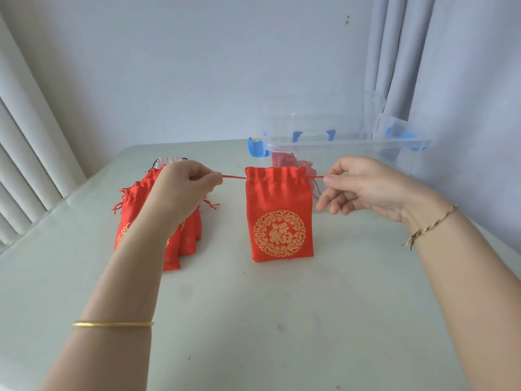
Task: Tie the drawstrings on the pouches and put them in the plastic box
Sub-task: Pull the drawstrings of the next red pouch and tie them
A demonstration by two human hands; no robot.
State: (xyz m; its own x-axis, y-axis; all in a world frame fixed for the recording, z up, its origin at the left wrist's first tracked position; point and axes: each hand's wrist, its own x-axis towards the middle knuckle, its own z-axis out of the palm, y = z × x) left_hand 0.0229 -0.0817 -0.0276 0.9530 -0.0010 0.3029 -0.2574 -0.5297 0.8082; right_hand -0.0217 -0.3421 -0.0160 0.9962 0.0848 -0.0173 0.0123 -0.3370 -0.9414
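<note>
A red pouch (279, 218) with a gold round emblem hangs above the middle of the table, its mouth gathered. My left hand (183, 190) pinches the red drawstring (234, 177) at the pouch's left side. My right hand (363, 187) pinches the drawstring end at the right side. The string runs taut between both hands. A clear plastic box (346, 142) with blue latches stands behind the pouch at the back right, with red and pink pouches (284, 159) visible inside.
A pile of red pouches (183, 238) lies on the pale table (253, 320) at the left, partly behind my left forearm, with a pink one (169, 160) at the back. Curtains hang at the left and back right.
</note>
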